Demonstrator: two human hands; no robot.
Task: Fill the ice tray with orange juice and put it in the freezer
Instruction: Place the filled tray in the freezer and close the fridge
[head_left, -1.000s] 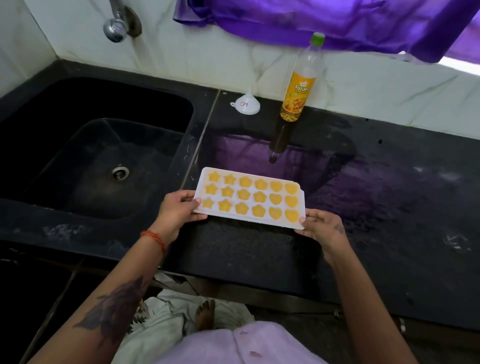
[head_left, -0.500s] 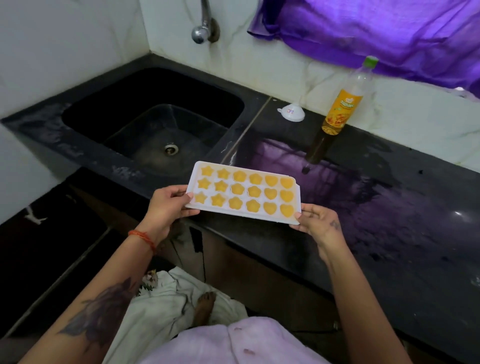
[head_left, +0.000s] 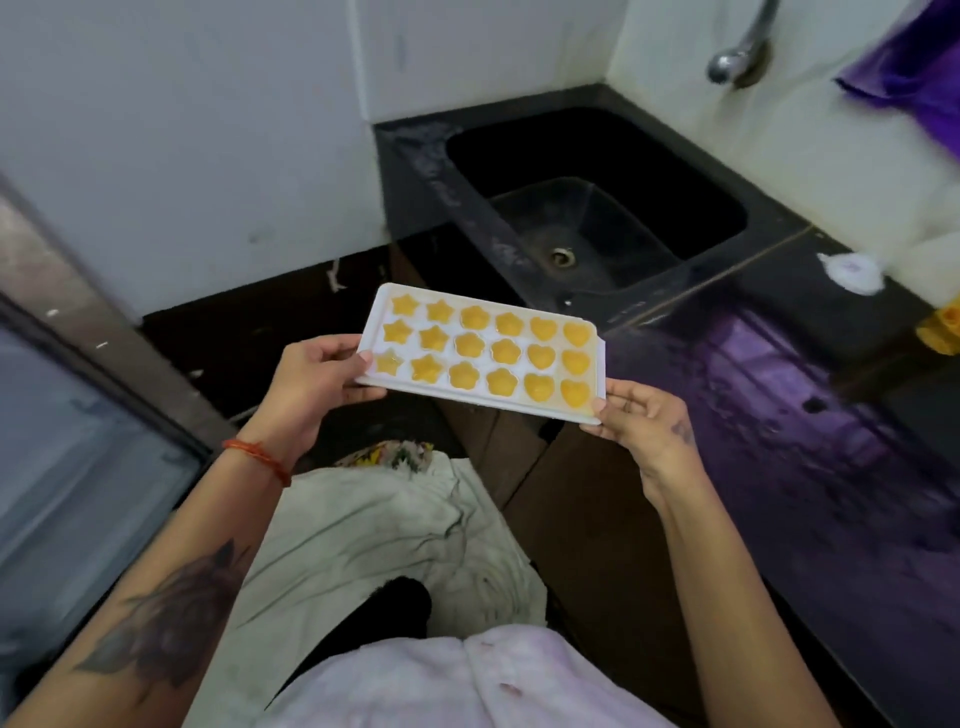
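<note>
Left hand (head_left: 317, 382): mine, gripping the short end of the tray (head_left: 483, 351), thumb on the rim, fingers curled beneath. Right hand (head_left: 641, 421): pinching the opposite near corner. Tray: white, held level in the air, off the counter (head_left: 779, 395), in front of the sink (head_left: 597, 208). Contents: eighteen moulds in stars, flowers and hearts, all showing juice near the brim. Filling: judged done. Remaining: carry to the freezer and set it inside; no freezer can be identified with certainty, though a grey panel (head_left: 78, 415) stands at my left. Risk: spills if tilted.
</note>
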